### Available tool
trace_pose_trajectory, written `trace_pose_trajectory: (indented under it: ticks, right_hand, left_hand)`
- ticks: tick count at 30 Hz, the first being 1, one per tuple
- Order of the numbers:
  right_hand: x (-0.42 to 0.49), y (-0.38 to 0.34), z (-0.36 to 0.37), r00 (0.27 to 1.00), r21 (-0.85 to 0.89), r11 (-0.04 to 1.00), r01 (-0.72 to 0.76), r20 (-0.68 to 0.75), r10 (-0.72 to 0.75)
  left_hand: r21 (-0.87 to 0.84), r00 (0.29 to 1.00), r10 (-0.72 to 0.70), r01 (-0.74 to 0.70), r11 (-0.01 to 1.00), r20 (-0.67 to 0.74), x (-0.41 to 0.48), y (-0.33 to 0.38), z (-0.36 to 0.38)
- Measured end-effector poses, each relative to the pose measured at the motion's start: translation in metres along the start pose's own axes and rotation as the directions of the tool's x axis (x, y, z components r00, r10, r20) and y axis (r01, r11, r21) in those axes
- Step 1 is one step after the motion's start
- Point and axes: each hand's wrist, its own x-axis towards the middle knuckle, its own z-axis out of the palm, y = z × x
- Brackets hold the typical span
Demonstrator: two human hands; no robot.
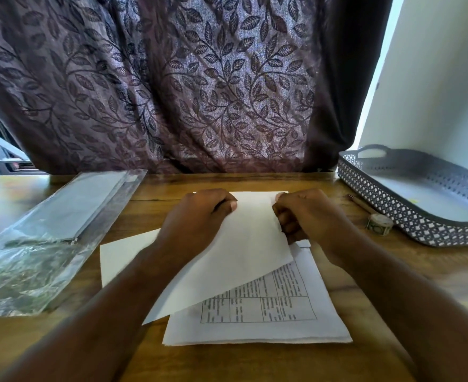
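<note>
A blank white sheet (pixel 243 238) is lifted at a slant over the middle of the wooden table (pixel 365 285). My left hand (pixel 197 216) grips its upper left part with curled fingers and the thumb on top. My right hand (pixel 307 213) pinches its upper right edge with curled fingers. Beneath it lies a stack of printed pages (pixel 268 312) with a table of text on the top page. Another blank sheet (pixel 122 255) shows under my left forearm.
A clear plastic sleeve holding white sheets (pixel 53 230) lies at the left. A grey perforated tray (pixel 420 199) stands at the right, with a pencil (pixel 362 204) and a small tape roll (pixel 380 223) beside it. A patterned curtain (pixel 186 84) hangs behind the table.
</note>
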Motion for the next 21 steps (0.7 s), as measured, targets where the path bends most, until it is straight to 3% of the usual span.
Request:
trace_pose_trajectory:
  ticks: [3, 6, 10, 17, 21]
  right_hand:
    - [-0.004, 0.001, -0.002, 0.974, 0.064, 0.995, -0.077, 0.217, 0.061]
    - [-0.005, 0.003, -0.004, 0.905, 0.195, 0.951, -0.241, 0.398, 0.148]
    - [-0.008, 0.004, 0.000, 0.816, 0.255, 0.894, -0.369, 0.550, 0.180]
    - [-0.011, 0.006, 0.016, 0.817, 0.416, 0.809, -0.416, 0.562, 0.131]
    - [-0.008, 0.001, 0.007, 0.864, 0.498, 0.789, -0.360, 0.497, 0.080]
  left_hand:
    - [0.012, 1.000, -0.019, 0.019, 1.000, 0.006, 0.000, 0.001, -0.001]
    - [0.026, 1.000, -0.025, 0.025, 0.999, 0.007, 0.000, 0.002, -0.002]
    - [0.005, 1.000, -0.012, 0.012, 1.000, 0.014, -0.001, 0.004, -0.002]
    - [-0.031, 0.988, 0.156, -0.155, 0.987, 0.020, -0.006, 0.007, -0.005]
    - [0.315, 0.937, 0.340, -0.348, 0.883, 0.083, -0.010, 0.012, -0.014]
